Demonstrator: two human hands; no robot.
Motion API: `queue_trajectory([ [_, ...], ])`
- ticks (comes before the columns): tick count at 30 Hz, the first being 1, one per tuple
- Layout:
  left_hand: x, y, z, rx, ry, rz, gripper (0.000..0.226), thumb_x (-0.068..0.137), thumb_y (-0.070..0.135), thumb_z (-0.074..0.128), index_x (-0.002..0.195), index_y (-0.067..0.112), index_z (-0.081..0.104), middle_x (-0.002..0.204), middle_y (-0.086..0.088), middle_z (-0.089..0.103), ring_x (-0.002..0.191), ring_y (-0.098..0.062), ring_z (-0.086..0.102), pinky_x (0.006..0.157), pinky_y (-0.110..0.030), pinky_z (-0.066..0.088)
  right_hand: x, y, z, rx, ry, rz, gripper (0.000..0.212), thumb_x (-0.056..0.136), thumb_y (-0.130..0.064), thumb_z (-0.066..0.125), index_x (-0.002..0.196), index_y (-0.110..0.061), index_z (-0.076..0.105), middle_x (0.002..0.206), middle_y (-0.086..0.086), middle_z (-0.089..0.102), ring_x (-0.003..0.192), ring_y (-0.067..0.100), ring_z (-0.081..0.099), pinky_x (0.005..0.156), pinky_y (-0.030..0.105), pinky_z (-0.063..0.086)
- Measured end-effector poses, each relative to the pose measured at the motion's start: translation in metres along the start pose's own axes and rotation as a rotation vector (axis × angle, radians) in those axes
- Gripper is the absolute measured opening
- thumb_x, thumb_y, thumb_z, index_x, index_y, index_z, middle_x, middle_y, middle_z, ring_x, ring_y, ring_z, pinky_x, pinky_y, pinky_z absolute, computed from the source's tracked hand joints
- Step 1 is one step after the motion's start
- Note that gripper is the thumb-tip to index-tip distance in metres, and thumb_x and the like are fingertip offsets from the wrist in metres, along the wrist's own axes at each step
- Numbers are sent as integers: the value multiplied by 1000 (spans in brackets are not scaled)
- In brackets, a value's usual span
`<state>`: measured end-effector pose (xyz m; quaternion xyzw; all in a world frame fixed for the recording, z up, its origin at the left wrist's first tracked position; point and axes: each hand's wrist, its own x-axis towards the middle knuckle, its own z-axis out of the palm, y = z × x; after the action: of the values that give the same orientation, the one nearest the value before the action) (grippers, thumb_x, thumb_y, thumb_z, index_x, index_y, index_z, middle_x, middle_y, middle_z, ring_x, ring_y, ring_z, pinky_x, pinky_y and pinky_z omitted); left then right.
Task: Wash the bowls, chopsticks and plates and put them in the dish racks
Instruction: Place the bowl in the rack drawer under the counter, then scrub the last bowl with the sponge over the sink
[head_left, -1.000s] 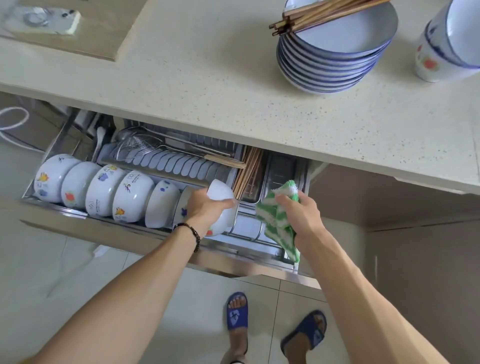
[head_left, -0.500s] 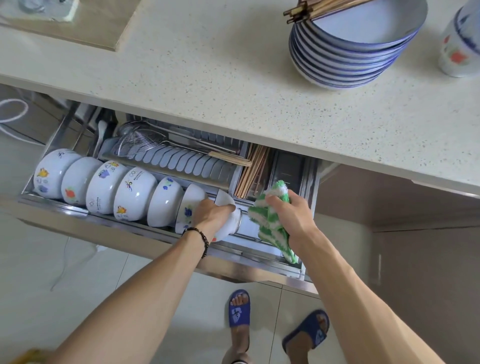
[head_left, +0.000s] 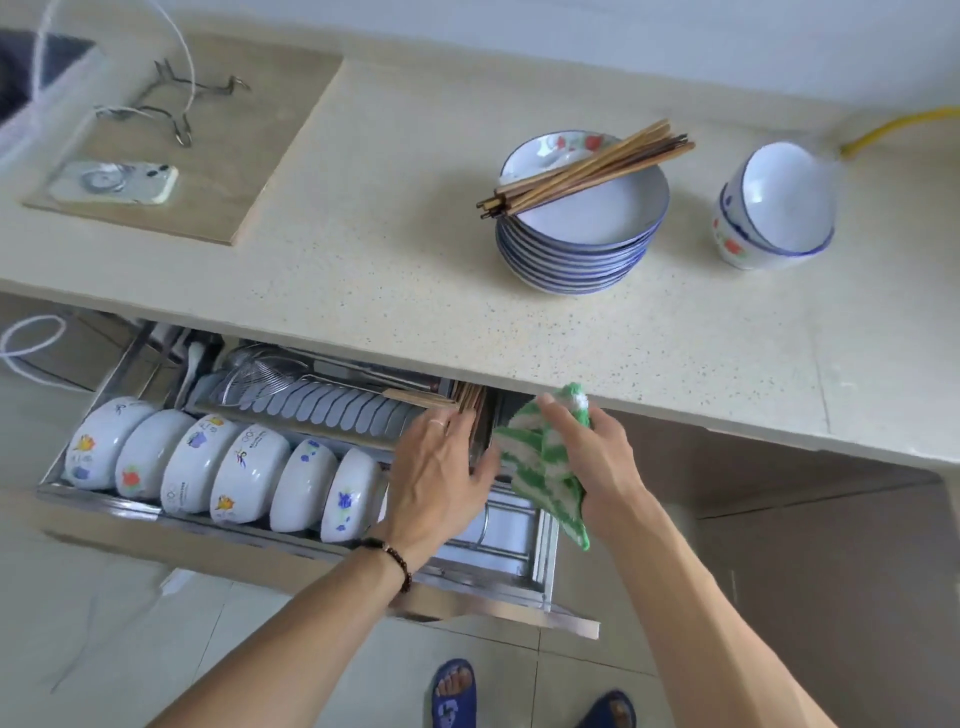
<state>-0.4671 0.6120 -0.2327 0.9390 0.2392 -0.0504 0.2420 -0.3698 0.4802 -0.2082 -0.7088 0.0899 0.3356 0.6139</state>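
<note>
Released from the bowl, left hand (head_left: 441, 478) now hovers over the rack (head_left: 519, 525), fingers straight and empty; right hand (head_left: 597, 462) grips the cloth (head_left: 540, 462).

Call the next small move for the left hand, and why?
Probably lift the left hand out of the drawer rack and reach up to the stacked bowls on the counter. The hand is open and holds nothing, the rack has free slots at its right end, and the right hand grips the green cloth.
</note>
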Motion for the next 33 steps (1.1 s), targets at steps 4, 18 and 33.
queue_trajectory([
  [4, 19, 61, -24, 107, 46, 185, 60, 103, 49, 39, 149, 11, 42, 155, -15, 41, 146, -29, 31, 121, -42, 21, -7, -51, -57, 69, 60, -56, 35, 87, -39, 76, 102, -8, 68, 95, 18, 76, 85, 40, 74, 82, 61, 58],
  [18, 164, 278, -8, -65, 4, 231, 62, 102, 46, 45, 153, 17, 23, 154, -5, 35, 128, -24, 51, 94, -34, 45, 106, -170, -256, 119, 299, -97, 41, 78, -36, 84, 98, -5, 65, 96, 21, 73, 69, 31, 75, 67, 58, 61],
  [33, 289, 335, 19, -280, 132, -230, 38, 94, 18, 58, 131, 11, 50, 125, -12, 54, 122, -29, 47, 91, -36, 38, 257, -231, -316, -443, 390, -290, 55, 80, -49, 72, 127, -23, 56, 103, 0, 61, 95, 25, 62, 79, 48, 59],
])
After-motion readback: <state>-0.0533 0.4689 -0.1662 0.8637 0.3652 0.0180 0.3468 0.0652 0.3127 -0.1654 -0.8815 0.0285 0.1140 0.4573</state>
